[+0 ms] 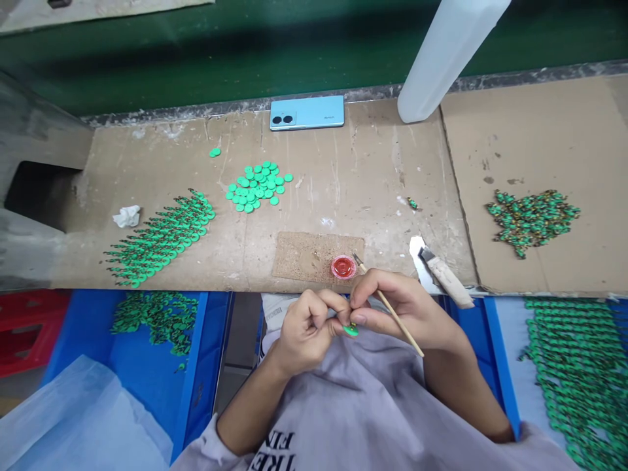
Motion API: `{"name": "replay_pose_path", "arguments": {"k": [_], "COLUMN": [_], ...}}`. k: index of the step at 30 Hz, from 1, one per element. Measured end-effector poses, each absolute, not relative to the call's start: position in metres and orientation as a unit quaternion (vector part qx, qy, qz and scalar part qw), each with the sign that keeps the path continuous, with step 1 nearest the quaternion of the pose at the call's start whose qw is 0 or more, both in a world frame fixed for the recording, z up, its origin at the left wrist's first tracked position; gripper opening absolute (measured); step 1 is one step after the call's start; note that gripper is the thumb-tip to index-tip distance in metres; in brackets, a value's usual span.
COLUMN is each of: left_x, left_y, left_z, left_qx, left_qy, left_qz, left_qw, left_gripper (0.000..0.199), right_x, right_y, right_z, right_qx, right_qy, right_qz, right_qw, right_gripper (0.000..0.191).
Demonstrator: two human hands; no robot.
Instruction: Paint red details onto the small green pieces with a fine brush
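My left hand (307, 327) pinches a small green disc piece (350, 330) just below the bench edge, over my lap. My right hand (392, 311) presses against that same piece with thumb and fingertips and also holds a thin wooden brush (392, 313), whose tip points up toward a small red paint cap (343, 267). The cap rests on a cork mat (307, 255) right in front of both hands.
On the cardboard bench: a pile of green discs (258, 185), rows of finished green pieces (161, 239), a heap of green-gold parts (532, 219), a blue phone (307, 112), a white bottle (441, 59), a scraper (441, 275), crumpled tissue (126, 216). Blue bins (147, 340) sit below, one on each side.
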State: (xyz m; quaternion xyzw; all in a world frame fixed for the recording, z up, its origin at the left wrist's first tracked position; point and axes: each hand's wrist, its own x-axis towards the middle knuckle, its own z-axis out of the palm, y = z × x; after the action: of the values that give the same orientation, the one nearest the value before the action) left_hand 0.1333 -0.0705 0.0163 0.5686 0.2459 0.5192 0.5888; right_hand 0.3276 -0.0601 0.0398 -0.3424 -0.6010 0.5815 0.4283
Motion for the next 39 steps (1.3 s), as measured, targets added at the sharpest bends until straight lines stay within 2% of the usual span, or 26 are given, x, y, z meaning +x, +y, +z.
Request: {"name": "replay_pose_path", "arguments": {"k": [17,24,32,39], "left_x": [0.1291,0.1281,0.1332,0.1355], "left_y": [-0.0678,-0.0664,-0.0698,-0.0685], "left_z": [0.0193,0.0192,0.0218,0.0235], "left_qx": [0.612,0.655,0.573,0.522], "left_qy": [0.257,0.257,0.263,0.246], "left_qz": [0.498,0.506,0.527,0.534], "left_qw": [0.558,0.499,0.57,0.618], "left_gripper": [0.033,0.035,0.039,0.042], "right_x": [0.3252,0.3244,0.3186,0.3176], "right_y": [-0.0585,-0.0584,-0.0603,-0.0621], "right_z": [0.045,0.0476,0.0457,0.0481], "right_qx": [-0.377,-0.389,-0.369,-0.383], "right_qy": [-0.567,-0.564,-0.494,-0.499], "right_qz": [0.597,0.6,0.659,0.645], "right_qw": [0.425,0.413,0.432,0.435], "right_gripper": [0.016,0.018,0.019,0.021]}}
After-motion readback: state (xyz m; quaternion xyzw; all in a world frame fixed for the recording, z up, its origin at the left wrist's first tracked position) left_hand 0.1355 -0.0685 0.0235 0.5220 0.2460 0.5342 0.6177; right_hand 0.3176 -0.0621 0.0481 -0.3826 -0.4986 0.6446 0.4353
